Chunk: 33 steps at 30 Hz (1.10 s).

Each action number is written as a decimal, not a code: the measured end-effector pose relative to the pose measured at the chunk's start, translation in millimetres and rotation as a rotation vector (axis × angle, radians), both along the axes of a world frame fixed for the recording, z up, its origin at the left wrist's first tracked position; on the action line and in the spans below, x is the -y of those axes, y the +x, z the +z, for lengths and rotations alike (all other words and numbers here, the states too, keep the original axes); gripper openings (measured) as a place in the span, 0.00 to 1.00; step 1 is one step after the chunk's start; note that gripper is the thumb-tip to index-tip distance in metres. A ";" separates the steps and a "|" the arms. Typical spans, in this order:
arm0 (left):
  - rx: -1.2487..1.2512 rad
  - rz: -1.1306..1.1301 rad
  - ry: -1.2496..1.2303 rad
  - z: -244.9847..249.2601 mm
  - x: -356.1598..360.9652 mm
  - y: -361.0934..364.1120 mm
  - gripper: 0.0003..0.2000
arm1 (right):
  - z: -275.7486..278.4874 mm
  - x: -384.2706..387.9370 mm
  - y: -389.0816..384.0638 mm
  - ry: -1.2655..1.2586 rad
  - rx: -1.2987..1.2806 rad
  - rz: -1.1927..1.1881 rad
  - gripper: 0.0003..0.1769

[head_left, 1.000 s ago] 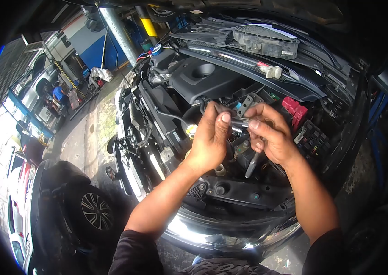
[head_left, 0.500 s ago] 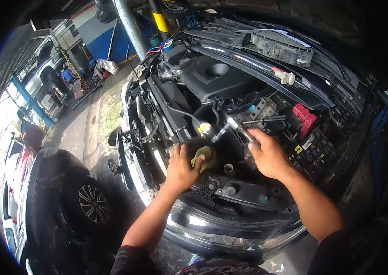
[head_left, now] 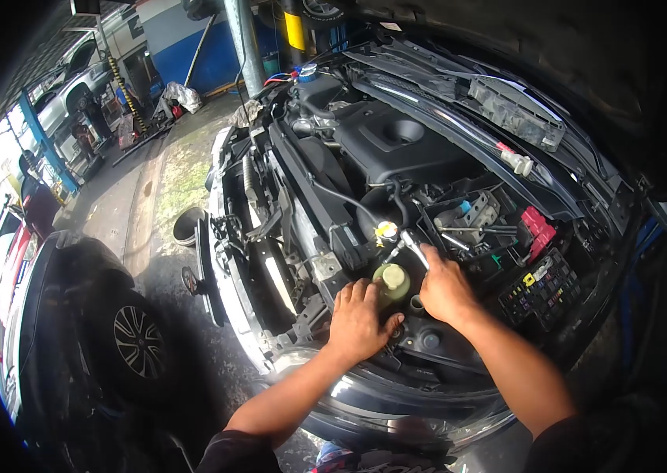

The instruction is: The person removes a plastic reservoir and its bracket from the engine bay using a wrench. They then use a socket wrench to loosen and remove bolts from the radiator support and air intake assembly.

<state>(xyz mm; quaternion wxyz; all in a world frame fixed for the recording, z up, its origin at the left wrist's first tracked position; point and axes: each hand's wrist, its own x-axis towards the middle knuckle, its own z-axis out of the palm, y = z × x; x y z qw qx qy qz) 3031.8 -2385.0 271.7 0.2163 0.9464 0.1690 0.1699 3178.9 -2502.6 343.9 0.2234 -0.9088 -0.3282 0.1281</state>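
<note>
My right hand (head_left: 445,293) is wrapped around the handle of a ratchet wrench (head_left: 415,247). The wrench's head points away from me, and a socket extension (head_left: 393,254) angles down from it among the parts behind a pale yellow-green fluid reservoir (head_left: 393,285). What the socket's end touches is hidden. My left hand (head_left: 359,323) lies against the near left side of the reservoir, fingers stretched forward and thumb apart, beside the front frame. A metal cap with a yellow label (head_left: 386,231) sits just beyond the ratchet.
A black engine cover (head_left: 404,146) fills the middle of the bay. To the right are an exposed fuse box (head_left: 542,296), a red terminal cover (head_left: 537,230) and a metal bracket (head_left: 485,211). A removed wheel arch or bumper piece with a wheel (head_left: 140,343) is at lower left.
My right hand has lowered the ratchet toward the area behind the reservoir. My left hand has shifted to the reservoir's near side, uncovering its top. The view has turned slightly.
</note>
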 end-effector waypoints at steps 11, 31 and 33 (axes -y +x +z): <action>0.006 0.032 0.051 1.0 2.9 -1.1 0.34 | -51.5 -39.6 42.6 0.004 -0.446 -0.165 0.33; 0.026 0.046 0.031 -0.2 2.1 1.2 0.33 | 5.3 -91.3 76.6 -0.284 -0.603 0.130 0.09; 0.017 0.047 0.030 0.0 1.6 1.0 0.33 | 3.8 -102.9 85.9 -0.346 -0.628 0.122 0.09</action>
